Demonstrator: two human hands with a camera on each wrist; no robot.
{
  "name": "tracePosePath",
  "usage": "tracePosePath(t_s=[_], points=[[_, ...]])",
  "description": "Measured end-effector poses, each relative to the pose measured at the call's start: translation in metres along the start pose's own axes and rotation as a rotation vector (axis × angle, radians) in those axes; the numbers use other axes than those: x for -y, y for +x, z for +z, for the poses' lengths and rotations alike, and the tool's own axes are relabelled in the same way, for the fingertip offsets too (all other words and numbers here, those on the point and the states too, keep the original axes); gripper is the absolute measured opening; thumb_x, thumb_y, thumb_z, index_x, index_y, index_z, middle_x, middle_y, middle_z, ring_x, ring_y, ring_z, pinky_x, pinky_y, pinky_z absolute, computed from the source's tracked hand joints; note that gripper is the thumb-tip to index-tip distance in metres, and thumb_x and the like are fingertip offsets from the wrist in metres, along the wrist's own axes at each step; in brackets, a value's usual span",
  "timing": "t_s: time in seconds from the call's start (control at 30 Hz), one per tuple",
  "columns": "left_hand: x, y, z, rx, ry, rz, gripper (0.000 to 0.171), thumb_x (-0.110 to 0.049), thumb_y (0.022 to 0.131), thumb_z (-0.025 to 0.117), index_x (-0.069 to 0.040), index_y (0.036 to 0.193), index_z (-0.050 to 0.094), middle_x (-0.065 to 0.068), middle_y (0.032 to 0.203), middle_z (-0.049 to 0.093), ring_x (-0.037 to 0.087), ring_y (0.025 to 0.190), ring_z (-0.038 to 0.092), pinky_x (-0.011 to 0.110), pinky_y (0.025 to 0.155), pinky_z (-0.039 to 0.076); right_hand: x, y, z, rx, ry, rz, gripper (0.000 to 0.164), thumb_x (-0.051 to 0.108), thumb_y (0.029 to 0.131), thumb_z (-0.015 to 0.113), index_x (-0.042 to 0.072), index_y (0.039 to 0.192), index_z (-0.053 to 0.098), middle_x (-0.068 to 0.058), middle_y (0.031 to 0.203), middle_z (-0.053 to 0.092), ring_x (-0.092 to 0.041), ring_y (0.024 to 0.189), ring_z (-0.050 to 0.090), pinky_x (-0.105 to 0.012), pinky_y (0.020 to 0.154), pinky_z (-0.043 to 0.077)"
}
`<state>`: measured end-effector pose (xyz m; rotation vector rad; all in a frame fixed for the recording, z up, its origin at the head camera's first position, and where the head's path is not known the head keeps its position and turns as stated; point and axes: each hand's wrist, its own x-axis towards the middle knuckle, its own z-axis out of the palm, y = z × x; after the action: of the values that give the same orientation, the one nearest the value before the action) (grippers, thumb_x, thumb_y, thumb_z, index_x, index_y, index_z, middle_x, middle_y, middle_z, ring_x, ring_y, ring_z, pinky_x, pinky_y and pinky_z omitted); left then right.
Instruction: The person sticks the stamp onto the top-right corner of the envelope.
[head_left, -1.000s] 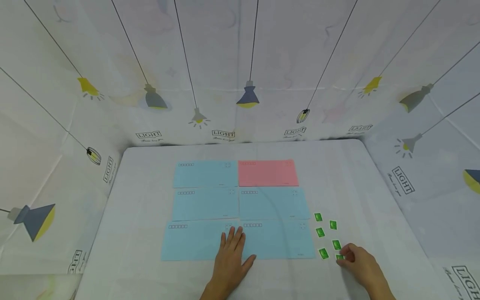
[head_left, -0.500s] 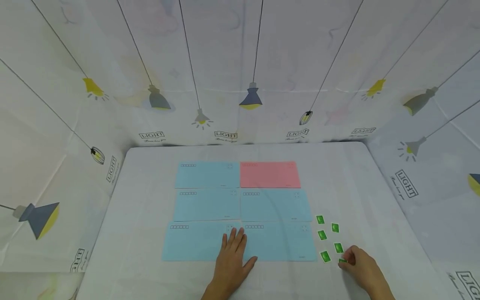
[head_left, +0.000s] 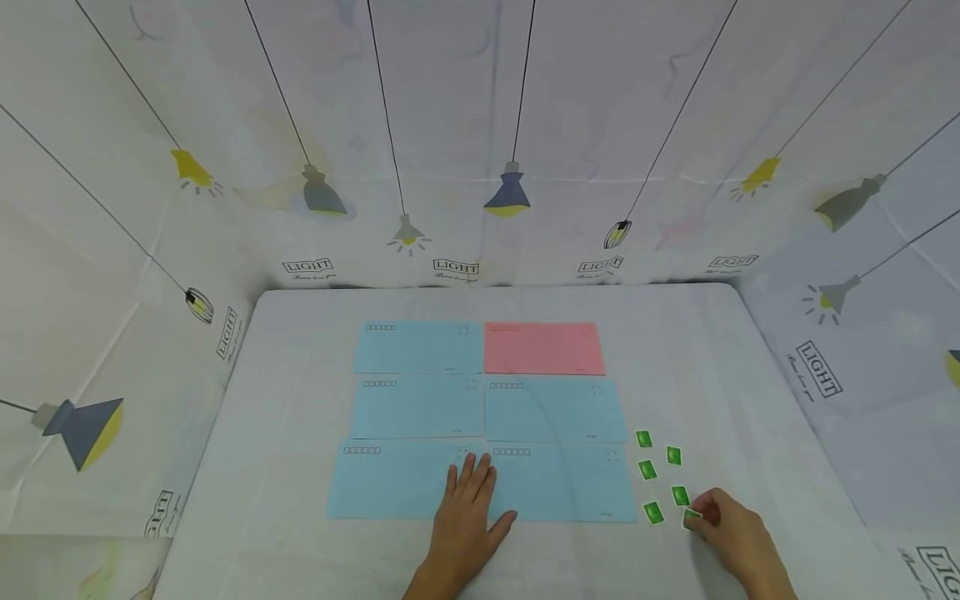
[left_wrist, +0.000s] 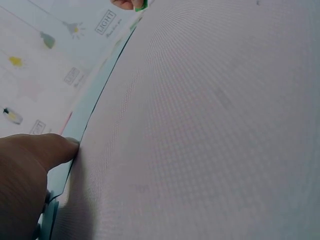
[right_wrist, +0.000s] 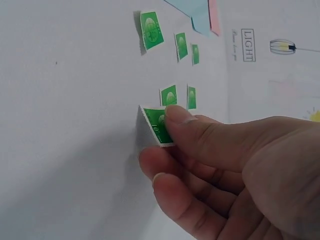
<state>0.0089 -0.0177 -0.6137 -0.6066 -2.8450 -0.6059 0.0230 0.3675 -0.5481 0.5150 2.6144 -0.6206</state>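
My right hand [head_left: 731, 533] pinches a green postage stamp [right_wrist: 158, 127] between thumb and fingers, its printed face and white perforated edge showing in the right wrist view. Several more green stamps [head_left: 647, 470] lie loosely grouped to the left of that hand and beyond it. My left hand [head_left: 463, 523] lies flat with its fingers spread across the inner edges of the two front blue envelopes; its thumb [left_wrist: 65, 145] rests by the near edge of the right one [head_left: 562, 483]. Part of the front left envelope [head_left: 390, 483] is covered by the fingers.
Behind the front pair lie two blue envelopes, left [head_left: 416, 408] and right [head_left: 555, 410]. In the back row a blue envelope [head_left: 418, 348] sits beside a pink envelope [head_left: 543, 350]. White cloth covers the table [head_left: 285, 358], and lamp-printed sheeting [head_left: 450, 100] hangs around it.
The right hand has lifted the nearest stamp slightly, and it now shows tilted between the fingertips. The left hand keeps its place on the envelopes. The head view has shifted a little.
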Motion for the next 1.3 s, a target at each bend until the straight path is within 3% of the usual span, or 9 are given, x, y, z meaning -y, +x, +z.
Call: tracePosePath(t_s=[0.2,0.47,0.7,0.9,1.3], points=[[0.0,0.0,0.002,-0.013,0.005,0.006,0.068,-0.053,0.086,0.058,-0.005,0.134,0.052,0.008,0.147,0.042,0.029,0.14,0.034,0.056,0.109,0.032,0.0,-0.001,-0.005,-0.017,0.111,-0.003,0.021,0.017,0.086,0.066,0.002,0.099,0.06,-0.003,0.079,0.066,-0.012,0.064,0.059,-0.025,0.052,0.049],[-0.001,0.0,0.002,0.003,-0.016,-0.005,0.068,-0.053,0.085,0.06,-0.005,0.133,0.053,0.008,0.147,0.043,0.031,0.139,0.036,0.057,0.108,0.033,0.014,0.006,-0.004,-0.069,0.201,-0.074,0.021,0.01,0.09,0.06,0.0,0.108,0.06,-0.008,0.088,0.069,-0.013,0.07,0.064,-0.023,0.059,0.056],[-0.001,0.0,-0.001,-0.01,-0.002,0.007,0.067,-0.052,0.086,0.06,-0.004,0.132,0.053,0.009,0.146,0.044,0.03,0.138,0.036,0.057,0.108,0.033,0.035,0.015,-0.003,-0.101,0.211,-0.195,0.023,0.013,0.089,0.062,0.001,0.109,0.062,-0.008,0.089,0.071,-0.01,0.07,0.067,-0.019,0.06,0.055],[0.0,0.0,-0.002,-0.039,0.007,0.023,0.067,-0.051,0.085,0.062,-0.004,0.131,0.054,0.009,0.145,0.046,0.03,0.137,0.038,0.057,0.107,0.035,0.051,0.025,-0.002,-0.108,0.206,-0.256,0.02,0.014,0.089,0.064,0.005,0.106,0.065,-0.006,0.088,0.071,-0.011,0.07,0.067,-0.02,0.059,0.054],[0.0,0.0,-0.001,-0.019,-0.007,0.011,0.067,-0.051,0.085,0.062,-0.005,0.133,0.053,0.009,0.146,0.044,0.03,0.138,0.036,0.057,0.108,0.033,0.07,0.044,0.005,-0.082,0.212,-0.347,0.016,0.016,0.089,0.063,0.008,0.103,0.066,-0.006,0.09,0.071,-0.011,0.071,0.065,-0.017,0.059,0.051]])
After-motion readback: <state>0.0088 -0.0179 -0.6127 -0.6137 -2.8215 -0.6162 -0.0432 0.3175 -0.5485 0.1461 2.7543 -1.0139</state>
